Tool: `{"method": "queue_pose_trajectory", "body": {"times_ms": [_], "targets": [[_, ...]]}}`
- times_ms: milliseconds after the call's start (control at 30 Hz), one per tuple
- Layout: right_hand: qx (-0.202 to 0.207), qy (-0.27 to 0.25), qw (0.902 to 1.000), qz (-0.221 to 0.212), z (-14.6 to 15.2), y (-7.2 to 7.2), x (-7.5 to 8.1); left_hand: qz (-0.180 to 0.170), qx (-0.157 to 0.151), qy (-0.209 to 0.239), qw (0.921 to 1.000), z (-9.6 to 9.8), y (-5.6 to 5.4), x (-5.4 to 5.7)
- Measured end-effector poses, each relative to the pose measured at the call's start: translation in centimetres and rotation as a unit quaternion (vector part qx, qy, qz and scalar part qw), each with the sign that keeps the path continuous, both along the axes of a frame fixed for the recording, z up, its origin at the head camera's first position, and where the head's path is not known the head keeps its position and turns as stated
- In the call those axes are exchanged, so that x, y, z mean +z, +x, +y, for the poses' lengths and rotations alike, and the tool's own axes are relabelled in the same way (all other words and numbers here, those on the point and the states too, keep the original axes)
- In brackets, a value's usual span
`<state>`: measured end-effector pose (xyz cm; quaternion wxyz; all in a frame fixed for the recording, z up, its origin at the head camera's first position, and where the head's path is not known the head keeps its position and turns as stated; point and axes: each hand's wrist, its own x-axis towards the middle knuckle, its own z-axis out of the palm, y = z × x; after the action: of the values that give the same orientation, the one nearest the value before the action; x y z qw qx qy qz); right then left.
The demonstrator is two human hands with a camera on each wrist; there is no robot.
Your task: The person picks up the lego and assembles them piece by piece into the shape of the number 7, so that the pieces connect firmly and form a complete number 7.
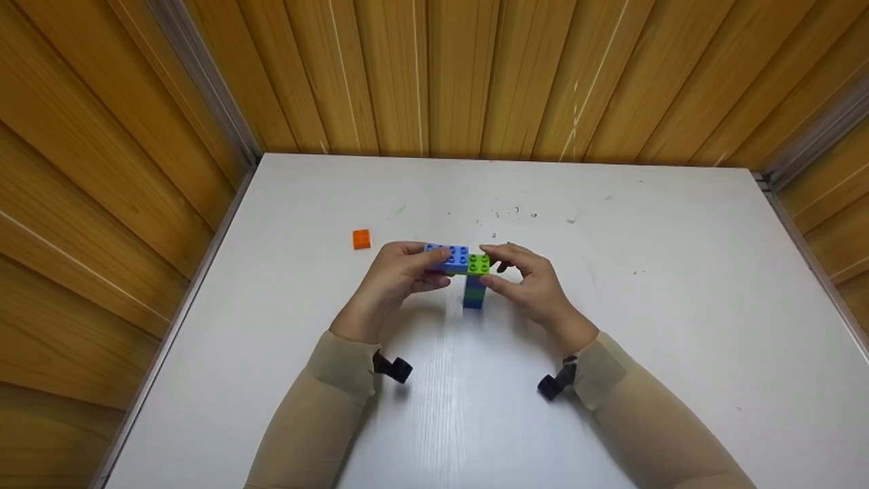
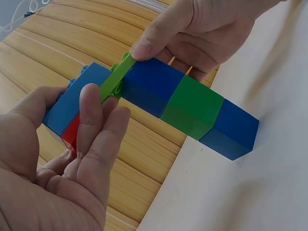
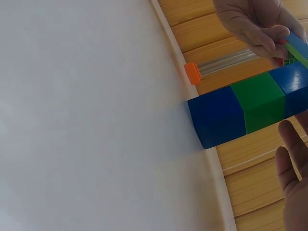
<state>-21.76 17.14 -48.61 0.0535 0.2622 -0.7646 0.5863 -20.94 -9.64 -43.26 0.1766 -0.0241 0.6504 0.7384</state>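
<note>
A stacked column of blue, green and blue toy building blocks (image 1: 474, 293) stands upright on the table. Across its top lies a thin lime green studded plate (image 1: 478, 264) that reaches left under a lighter blue eight-stud brick (image 1: 459, 255). My left hand (image 1: 400, 272) grips that blue brick, thumb on top and fingers beneath. A bit of a red block (image 2: 72, 134) shows below it, partly covered by the fingers. With thumb and index finger, my right hand (image 1: 536, 282) pinches the lime plate's right end, its thumb on the plate's edge in the left wrist view.
An orange block (image 1: 361, 239) lies alone on the white table (image 1: 645, 305), left of and beyond my hands. Wood-patterned panels (image 1: 455, 81) rise behind the table's far edge and on both sides. Small dark marks dot the tabletop.
</note>
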Motion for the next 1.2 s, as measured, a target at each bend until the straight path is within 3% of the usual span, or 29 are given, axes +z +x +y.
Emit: {"method": "queue_pose_trajectory", "body": {"times_ms": [200, 367, 500, 767, 900, 1200], "targets": [[-0.003, -0.028, 0.9996, -0.005, -0.2, -0.3, -0.1, 0.014, -0.003, -0.006, 0.9999, 0.0, -0.3, 0.0], [0.003, -0.033, 0.9988, -0.037, -0.5, -0.3, -0.6, 0.011, -0.005, -0.041, 0.9991, -0.3, -0.2, -0.3], [0.005, -0.041, 0.9979, -0.051, -0.5, -0.4, -0.7, 0.028, -0.009, -0.069, 0.9972, -0.5, -0.3, -0.4], [0.002, -0.045, 0.9977, -0.05, -0.3, -0.8, -0.7, 0.051, -0.018, -0.098, 0.9937, -0.9, -0.4, -0.1], [-0.003, -0.042, 0.9984, -0.039, -0.3, -0.9, -0.8, 0.061, 0.006, -0.112, 0.9918, -1.4, -0.7, 0.0], [-0.008, -0.024, 0.9987, -0.043, -0.3, -0.9, -0.8, 0.043, 0.109, -0.117, 0.9861, -4.9, -2.3, -1.4]]}}
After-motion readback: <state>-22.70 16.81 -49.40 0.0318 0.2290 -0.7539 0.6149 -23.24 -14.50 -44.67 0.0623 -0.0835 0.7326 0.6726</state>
